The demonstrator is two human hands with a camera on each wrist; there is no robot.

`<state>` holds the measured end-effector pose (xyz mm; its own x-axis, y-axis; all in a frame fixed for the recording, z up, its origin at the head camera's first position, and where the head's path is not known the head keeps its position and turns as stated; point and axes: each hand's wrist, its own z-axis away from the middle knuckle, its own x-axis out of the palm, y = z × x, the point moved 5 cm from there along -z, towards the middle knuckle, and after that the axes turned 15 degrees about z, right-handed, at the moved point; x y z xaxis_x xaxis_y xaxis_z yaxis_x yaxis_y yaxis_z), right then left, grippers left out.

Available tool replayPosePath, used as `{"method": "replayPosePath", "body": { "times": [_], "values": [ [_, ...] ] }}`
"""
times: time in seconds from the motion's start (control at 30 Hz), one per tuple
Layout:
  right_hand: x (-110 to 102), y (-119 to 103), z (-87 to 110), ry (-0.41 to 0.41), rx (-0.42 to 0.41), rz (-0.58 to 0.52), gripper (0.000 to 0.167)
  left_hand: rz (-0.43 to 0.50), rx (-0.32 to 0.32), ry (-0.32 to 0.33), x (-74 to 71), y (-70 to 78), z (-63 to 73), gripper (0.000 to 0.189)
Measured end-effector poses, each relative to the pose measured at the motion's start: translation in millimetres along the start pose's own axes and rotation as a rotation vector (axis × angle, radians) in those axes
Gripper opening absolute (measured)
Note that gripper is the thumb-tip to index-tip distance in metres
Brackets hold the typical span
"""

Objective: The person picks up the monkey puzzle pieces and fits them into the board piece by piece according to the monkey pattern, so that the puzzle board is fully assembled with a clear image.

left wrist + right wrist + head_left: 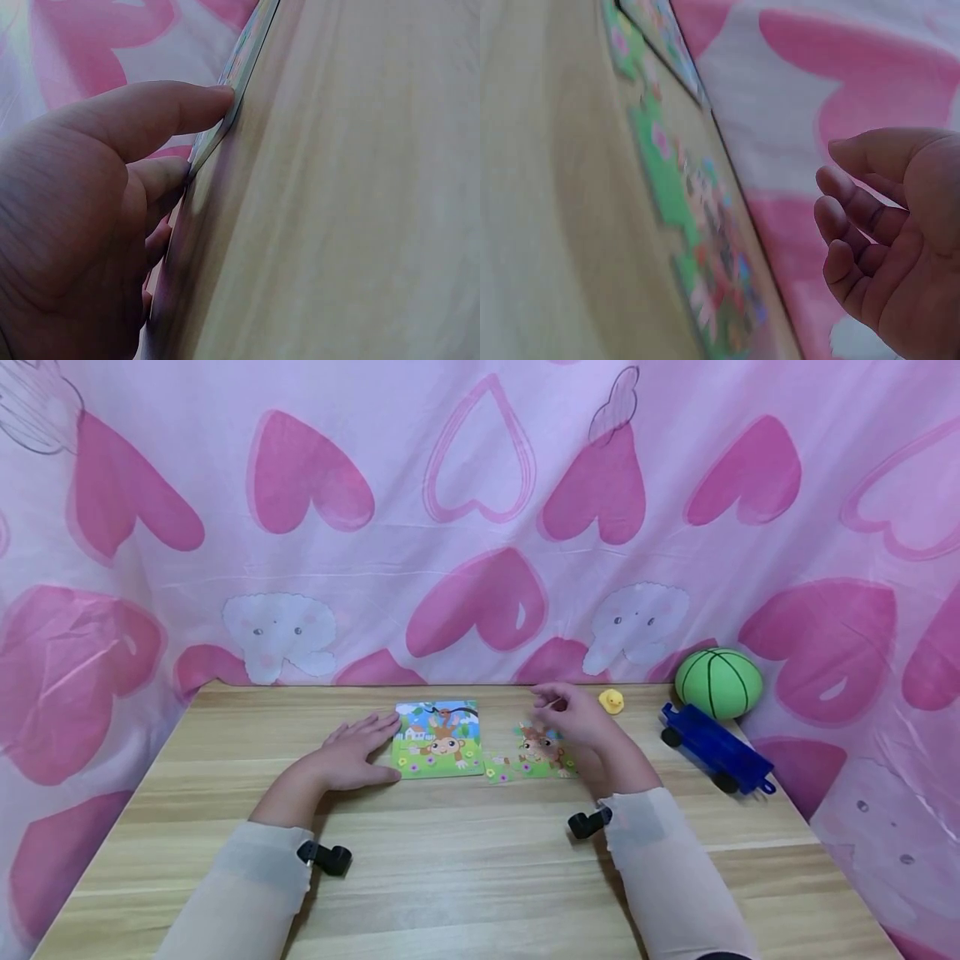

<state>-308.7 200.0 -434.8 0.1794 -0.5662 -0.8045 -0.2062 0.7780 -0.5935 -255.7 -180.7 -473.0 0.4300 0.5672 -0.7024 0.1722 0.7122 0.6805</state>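
Observation:
A square picture board with a cartoon monkey (438,745) lies flat on the table. My left hand (347,755) rests at its left side, the thumb and fingertips touching the edge. The left wrist view shows the thumb (176,112) against the edge of the board (241,75). Right of the board lie several jigsaw puzzle pieces (542,752), partly joined into another monkey picture. My right hand (576,717) hovers over their far right side, fingers loosely bent. Nothing shows between its fingers in the right wrist view, where the puzzle pieces (656,161) lie apart from it.
A small yellow rubber duck (612,701) sits just beyond my right hand. Farther right are a green ball with black lines (718,683) and a blue toy trailer (714,747) with black wheels. A pink heart-patterned curtain (390,585) hangs behind the wooden table (457,877).

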Motion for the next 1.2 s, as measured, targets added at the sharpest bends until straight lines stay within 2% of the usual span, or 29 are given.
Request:
{"method": "replayPosePath", "body": {
  "times": [0.23, 0.33, 0.57, 0.67, 1.2],
  "values": [
    [14.5, 20.5, 0.5, -0.049, 0.067, -0.094, 0.046, 0.001, 0.001, 0.001, 0.2, 0.1, 0.5, 0.097],
    [20.5, 25.5, 0.0, -0.081, 0.073, -0.088, 0.05, 0.005, 0.001, 0.002, 0.3, 0.0, 0.2, 0.097],
    [25.8, 27.4, -2.0, -0.135, -0.004, -0.01, 0.055, 0.003, -0.005, 0.002, 0.3, 0.1, -1.0, 0.097],
    [27.0, 27.1, -1.2, -0.158, 0.006, 0.013, 0.056, 0.006, -0.007, 0.001, 0.3, -0.9, -0.8, 0.097],
    [28.7, 23.4, -1.7, -0.132, 0.034, 0.093, 0.051, 0.004, -0.004, 0.004, 0.2, -0.9, -0.3, 0.097]
  ]
}}
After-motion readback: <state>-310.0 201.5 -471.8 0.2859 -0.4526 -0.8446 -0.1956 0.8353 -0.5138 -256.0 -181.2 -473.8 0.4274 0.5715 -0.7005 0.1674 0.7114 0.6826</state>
